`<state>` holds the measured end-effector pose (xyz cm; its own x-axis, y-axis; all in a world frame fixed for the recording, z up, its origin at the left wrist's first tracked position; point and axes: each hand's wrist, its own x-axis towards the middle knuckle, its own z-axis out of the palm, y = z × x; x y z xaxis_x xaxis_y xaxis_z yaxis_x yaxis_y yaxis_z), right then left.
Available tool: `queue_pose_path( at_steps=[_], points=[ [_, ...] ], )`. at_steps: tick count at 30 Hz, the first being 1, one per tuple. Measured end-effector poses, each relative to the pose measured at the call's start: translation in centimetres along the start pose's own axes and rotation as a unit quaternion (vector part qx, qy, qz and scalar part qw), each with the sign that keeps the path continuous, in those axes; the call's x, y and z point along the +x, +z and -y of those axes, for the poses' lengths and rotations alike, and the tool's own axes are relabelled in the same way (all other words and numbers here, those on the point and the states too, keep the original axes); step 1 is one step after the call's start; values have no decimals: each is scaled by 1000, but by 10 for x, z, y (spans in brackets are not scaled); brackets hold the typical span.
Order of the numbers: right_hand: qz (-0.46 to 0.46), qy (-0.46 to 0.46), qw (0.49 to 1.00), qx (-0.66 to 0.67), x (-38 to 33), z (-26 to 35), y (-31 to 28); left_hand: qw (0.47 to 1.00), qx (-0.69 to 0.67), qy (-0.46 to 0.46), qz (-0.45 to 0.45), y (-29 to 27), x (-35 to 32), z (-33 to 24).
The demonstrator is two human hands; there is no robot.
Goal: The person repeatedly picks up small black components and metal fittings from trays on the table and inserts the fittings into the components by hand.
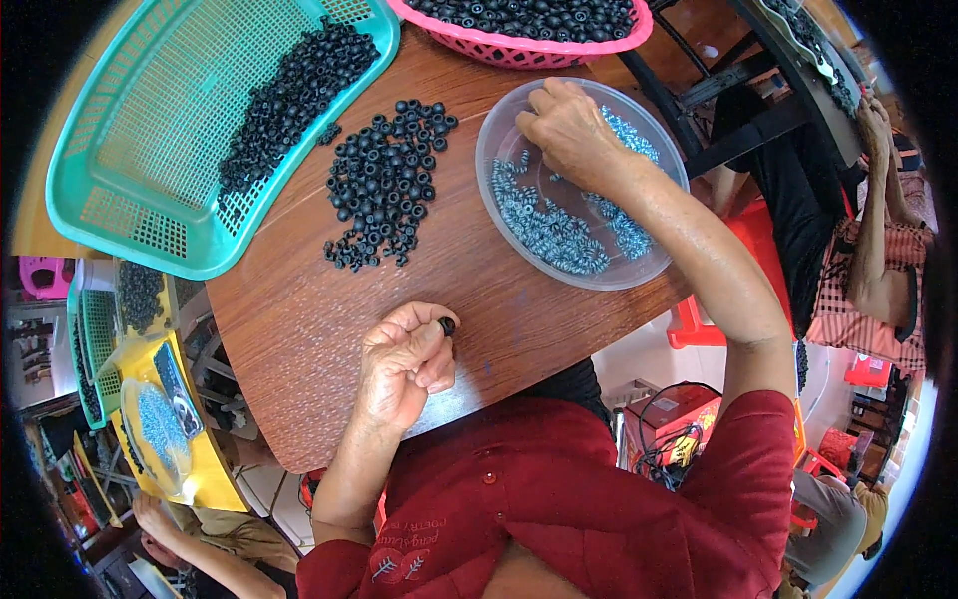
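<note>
My left hand [404, 361] is over the near part of the brown wooden table [299, 329]. Its thumb and fingertips pinch a small black rubber cap [446, 325]. Inside the clear plastic bowl [487, 190] at the far right of the table is my right hand [571, 128], fingers curled together and downward; whatever they may hold is hidden. Small silvery-blue coil springs [559, 238] are heaped across the bowl's bottom. Between the bowl and a green basket, many loose black rubber caps [384, 180] are spread in a pile on the tabletop.
The turquoise mesh basket [130, 170] at the far left holds more black caps. A pink basket [499, 45] full of them stands at the back edge. Other people work at both sides, one by a yellow board [215, 449]. A red stool [753, 250] stands right of the table.
</note>
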<state>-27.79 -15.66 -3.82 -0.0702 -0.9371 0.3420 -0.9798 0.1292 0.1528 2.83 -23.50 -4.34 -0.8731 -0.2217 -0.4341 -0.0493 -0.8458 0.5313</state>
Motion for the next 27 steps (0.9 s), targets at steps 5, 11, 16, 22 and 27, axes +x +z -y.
queue_pose_path(
  at_steps=[5,11,16,22,27],
  points=[
    [27,87,986,139,-5,-8,0,1000,-8,6,9,-2,2,1],
    [-10,134,983,126,-10,-20,-21,1000,11,8,-8,-2,2,0],
    [17,79,994,68,-10,-9,-11,1000,13,13,8,-1,1,2],
    [29,29,999,30,-4,-7,1,1000,19,10,2,0,1,2],
    [51,25,997,59,-7,-7,0,999,35,14,-5,0,1,2]
  ],
)
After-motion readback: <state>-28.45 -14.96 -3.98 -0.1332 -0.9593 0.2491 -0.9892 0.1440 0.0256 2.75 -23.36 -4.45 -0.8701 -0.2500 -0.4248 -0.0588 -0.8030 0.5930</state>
